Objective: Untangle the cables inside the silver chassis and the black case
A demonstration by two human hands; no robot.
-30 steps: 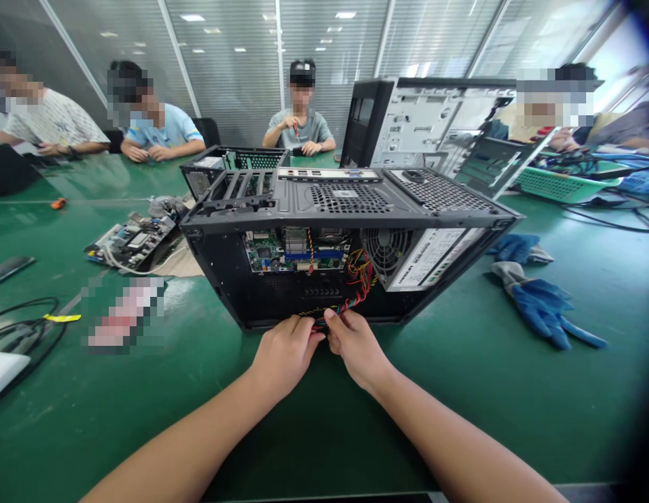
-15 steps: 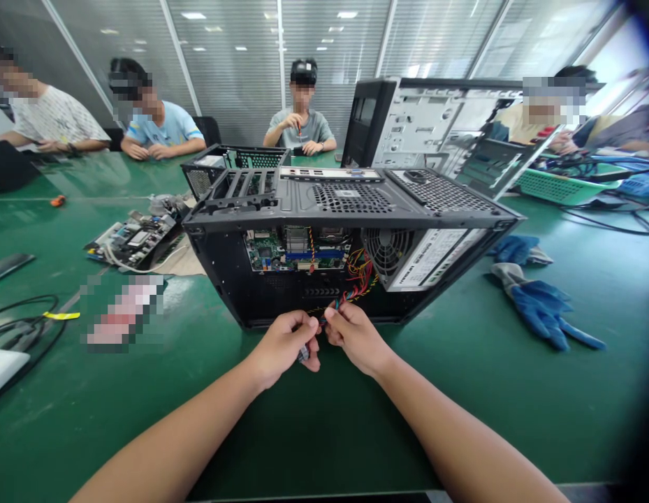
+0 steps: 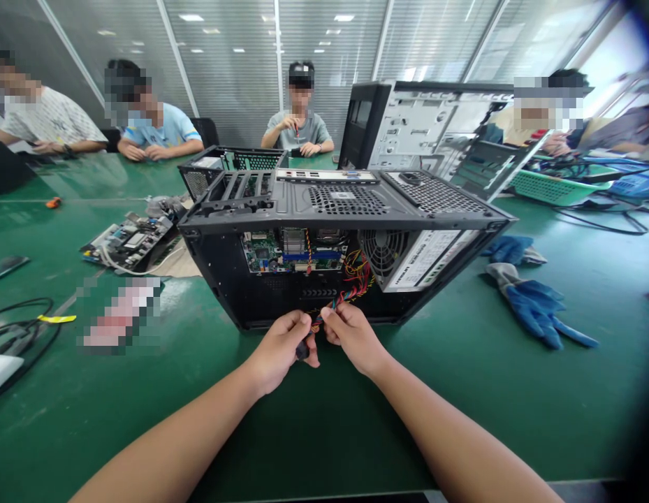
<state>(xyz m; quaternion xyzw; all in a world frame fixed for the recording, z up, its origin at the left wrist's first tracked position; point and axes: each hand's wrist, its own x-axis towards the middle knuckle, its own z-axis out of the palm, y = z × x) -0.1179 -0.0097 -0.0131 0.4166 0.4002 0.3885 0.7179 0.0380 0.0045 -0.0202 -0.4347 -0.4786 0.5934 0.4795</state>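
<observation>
An open black computer case (image 3: 350, 202) lies on its side on the green table (image 3: 460, 391), its open face towards me. Inside I see a motherboard (image 3: 282, 250), a power supply with a fan (image 3: 402, 257) and a bundle of red, yellow and black cables (image 3: 353, 276) running down to the front edge. My left hand (image 3: 279, 349) is closed around a small dark connector (image 3: 302, 349) at the bundle's end. My right hand (image 3: 353, 337) pinches the coloured cables just beside it, at the case's lower edge.
Blue work gloves (image 3: 534, 307) lie to the right. A loose circuit board (image 3: 130, 241) and black cords (image 3: 20, 328) lie to the left. A second case (image 3: 434, 126) stands behind, with a green basket (image 3: 555, 185) further right. Several people sit along the table's far side.
Both hands have drawn slightly back from the case's edge, and the dark connector now shows in my left hand. The case has not moved.
</observation>
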